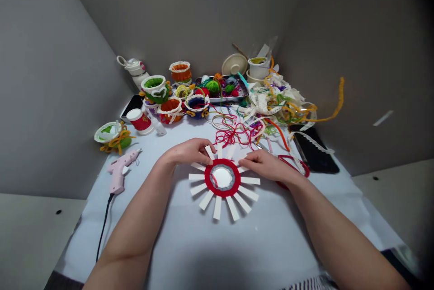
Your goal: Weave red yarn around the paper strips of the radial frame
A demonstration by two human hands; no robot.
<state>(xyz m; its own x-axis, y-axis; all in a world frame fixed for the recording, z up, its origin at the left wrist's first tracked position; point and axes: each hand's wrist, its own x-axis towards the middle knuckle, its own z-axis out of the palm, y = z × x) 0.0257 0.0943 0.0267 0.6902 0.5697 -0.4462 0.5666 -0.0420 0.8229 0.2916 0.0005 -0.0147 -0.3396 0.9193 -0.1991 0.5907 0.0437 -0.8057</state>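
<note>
A paper cup cut into white strips [223, 177] is spread out like a sun in front of me, with its strips fanned around. Red yarn [212, 184] forms a thick band around its middle, with a grey ring just inside. My left hand [194, 151] is closed at the upper left, thumb and fingers pinching a strip beside the red band. At the upper right my right hand [262, 163] is closed too, its fingertips pinched on a strip by the band. Whether a yarn end is also in those fingertips is too small to tell.
A pink glue gun [121, 171] lies at left. Yarn-covered cups [155, 89] and a red-and-white paper cup [140, 121] stand behind it. Loose red yarn [233, 133], a tray of yarn balls [225, 99], tangled trimmings [281, 100], red-handled scissors [294, 163] and a black phone-like slab [315, 152] lie beyond.
</note>
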